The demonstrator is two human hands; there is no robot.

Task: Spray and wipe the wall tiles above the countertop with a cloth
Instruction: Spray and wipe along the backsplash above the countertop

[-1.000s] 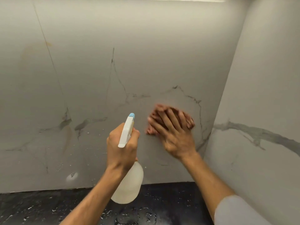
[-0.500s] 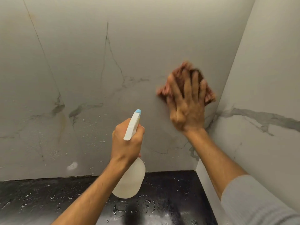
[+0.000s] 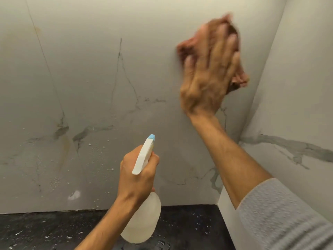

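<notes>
Fingers of the right hand (image 3: 207, 76) spread flat, pinning the reddish cloth (image 3: 237, 80) to the marble-veined wall tile (image 3: 100, 73) at two o'clock, likely for broad wiping pressure. Left hand (image 3: 137, 177) is clenched round the white spray bottle (image 3: 142, 221) at six o'clock, nozzle toward droplets at nine o'clock, above the dark countertop (image 3: 36, 230).

Two bare forearms enter from the lower edge. The right hand (image 3: 209, 76) appears motion-blurred, fingers long and slender, knuckle tendons visible. Behind its wrist, the forearm is bare up to a light grey ribbed knit sleeve (image 3: 281, 213). The left hand (image 3: 138, 175) and its forearm show no sleeve, rings or watch.
</notes>
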